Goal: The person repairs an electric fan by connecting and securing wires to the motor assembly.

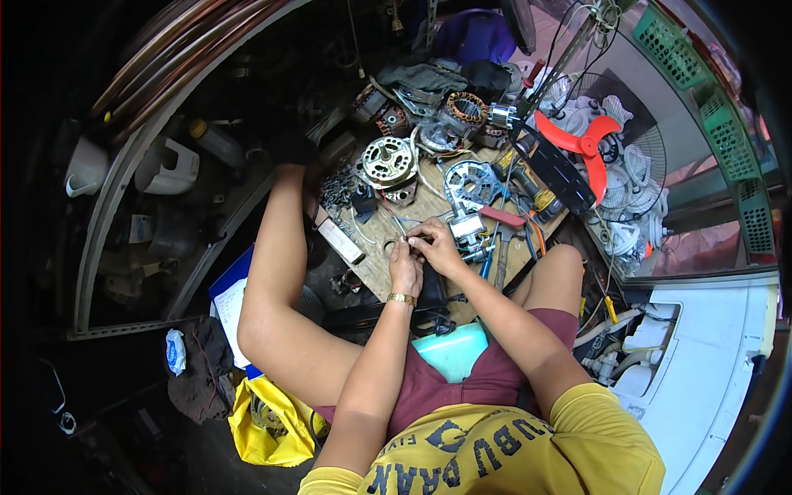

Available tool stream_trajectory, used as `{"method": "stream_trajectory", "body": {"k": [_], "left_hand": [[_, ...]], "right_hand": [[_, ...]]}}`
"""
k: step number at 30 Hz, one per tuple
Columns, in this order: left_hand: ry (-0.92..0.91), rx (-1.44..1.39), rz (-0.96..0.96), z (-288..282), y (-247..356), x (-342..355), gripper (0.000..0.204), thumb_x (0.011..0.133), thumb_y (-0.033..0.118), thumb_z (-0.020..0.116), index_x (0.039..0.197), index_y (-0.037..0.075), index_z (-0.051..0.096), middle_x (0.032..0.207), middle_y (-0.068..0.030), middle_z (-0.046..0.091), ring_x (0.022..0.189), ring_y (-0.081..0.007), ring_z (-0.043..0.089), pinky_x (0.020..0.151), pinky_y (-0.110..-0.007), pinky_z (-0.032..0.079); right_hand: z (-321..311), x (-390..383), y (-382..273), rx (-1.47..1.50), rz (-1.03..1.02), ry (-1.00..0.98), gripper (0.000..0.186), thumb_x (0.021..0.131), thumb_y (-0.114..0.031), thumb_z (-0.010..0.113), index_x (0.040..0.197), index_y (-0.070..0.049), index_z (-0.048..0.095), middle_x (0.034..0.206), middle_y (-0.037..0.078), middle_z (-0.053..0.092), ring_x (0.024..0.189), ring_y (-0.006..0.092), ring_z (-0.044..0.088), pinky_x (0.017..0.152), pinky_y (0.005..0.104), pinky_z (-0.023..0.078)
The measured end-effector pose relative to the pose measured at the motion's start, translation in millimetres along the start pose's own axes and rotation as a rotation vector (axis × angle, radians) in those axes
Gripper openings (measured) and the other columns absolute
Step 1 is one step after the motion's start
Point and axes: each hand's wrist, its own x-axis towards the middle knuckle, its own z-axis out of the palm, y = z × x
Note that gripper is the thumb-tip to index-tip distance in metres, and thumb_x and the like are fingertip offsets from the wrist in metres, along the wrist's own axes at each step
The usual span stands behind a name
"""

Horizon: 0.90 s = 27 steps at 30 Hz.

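Head view looks down at a person sitting on a low seat with knees apart. Both hands meet over a wooden board (388,227) covered with motor parts. The left hand (405,266) has a gold watch (402,299) on its wrist. Its fingers are curled in and pinch a thin wire (399,226) near a small metal ring (389,245). The right hand (437,247) touches the left one. Its fingers are bent too, and they pinch the same small bit of wire. What else sits between the fingertips is too small to tell.

Just past the hands is a round motor (388,160) with a silver frame. Near it to the right lies a flat round motor cover (467,183). A copper-wound coil (466,108) sits farther back. A red fan blade (580,138) rests on a white fan guard (627,177) at the right. A red-handled tool (502,216) lies just beside the right hand. A yellow bag (262,421) sits on the floor by the left leg.
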Motion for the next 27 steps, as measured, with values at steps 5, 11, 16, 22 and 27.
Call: {"method": "stream_trajectory", "body": {"k": [5, 11, 16, 22, 27], "left_hand": [[-0.061, 0.009, 0.087, -14, 1, -3, 0.016, 0.106, 0.026, 0.054, 0.101, 0.014, 0.062, 0.081, 0.0048, 0.062, 0.072, -0.0060, 0.057, 0.065, -0.024, 0.046], [-0.115, 0.315, 0.277, -26, 9, 8, 0.013, 0.103, 0.019, 0.060, 0.099, 0.007, 0.063, 0.079, 0.0014, 0.064, 0.066, -0.0058, 0.058, 0.058, -0.020, 0.046], [-0.040, 0.489, 0.405, -32, 12, 12, 0.012, 0.104, 0.014, 0.056, 0.097, 0.004, 0.059, 0.077, -0.0002, 0.063, 0.063, -0.0057, 0.057, 0.055, -0.019, 0.046], [-0.060, 0.409, 0.339, -28, 8, 10, 0.026, 0.109, 0.025, 0.043, 0.090, 0.009, 0.049, 0.075, 0.0004, 0.050, 0.065, -0.0081, 0.049, 0.062, -0.024, 0.050], [-0.040, 0.438, 0.366, -42, 15, 12, 0.019, 0.108, 0.018, 0.047, 0.106, 0.002, 0.058, 0.086, -0.0026, 0.056, 0.077, -0.0104, 0.058, 0.072, -0.026, 0.052]], "right_hand": [[5, 2, -18, 0.263, 0.154, 0.062, 0.013, 0.081, -0.003, 0.078, 0.093, -0.004, 0.074, 0.093, 0.005, 0.057, 0.074, 0.0147, 0.059, 0.065, 0.0278, 0.049], [-2, 5, -23, 0.226, 0.123, 0.041, 0.010, 0.083, 0.000, 0.074, 0.092, -0.003, 0.073, 0.092, 0.005, 0.058, 0.071, 0.0152, 0.060, 0.064, 0.0275, 0.050], [-14, 14, -18, -0.006, -0.035, 0.051, 0.021, 0.083, 0.000, 0.070, 0.104, -0.002, 0.073, 0.093, 0.010, 0.063, 0.082, 0.0219, 0.063, 0.077, 0.0324, 0.051], [-24, 19, -2, -0.135, -0.003, 0.016, 0.034, 0.085, -0.007, 0.070, 0.119, -0.003, 0.069, 0.095, 0.014, 0.066, 0.087, 0.0282, 0.065, 0.083, 0.0374, 0.051], [-8, 19, -16, -0.155, -0.009, 0.068, 0.023, 0.084, -0.012, 0.073, 0.105, -0.003, 0.072, 0.091, 0.015, 0.067, 0.084, 0.0331, 0.066, 0.079, 0.0406, 0.051]]}}
